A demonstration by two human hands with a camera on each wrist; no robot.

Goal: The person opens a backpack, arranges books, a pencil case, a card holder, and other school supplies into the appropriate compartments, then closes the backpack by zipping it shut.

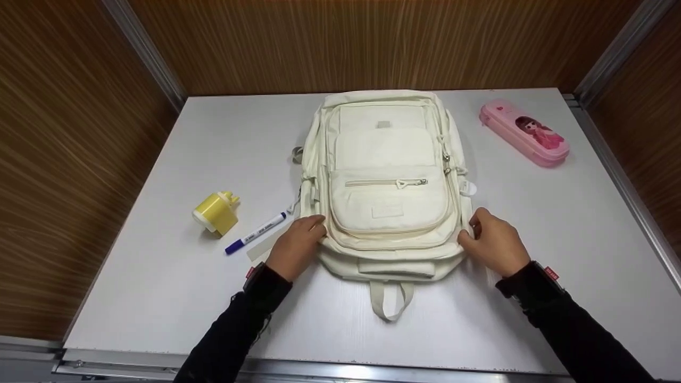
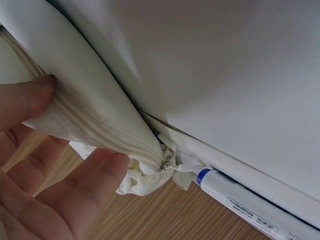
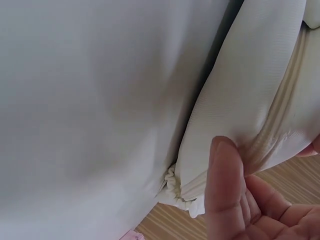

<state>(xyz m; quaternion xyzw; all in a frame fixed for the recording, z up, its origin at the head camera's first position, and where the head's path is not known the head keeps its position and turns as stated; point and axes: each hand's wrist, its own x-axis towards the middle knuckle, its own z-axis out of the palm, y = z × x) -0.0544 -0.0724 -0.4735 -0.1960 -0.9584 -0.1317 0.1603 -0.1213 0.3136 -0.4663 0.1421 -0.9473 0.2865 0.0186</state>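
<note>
Left hand and right hand each pinch one side of the backpack; marker lies near left hand.

Person, two long black sleeves, left and right, plain and matte, loosely creased, reaching to the wrists. Dark band at each wrist, left and right, blending into the cuffs. Small red tag on both, left and right; pale lettering on the right one, too small to read. Left hand and right hand bare; joint creases plain on the fingers up close.
</note>
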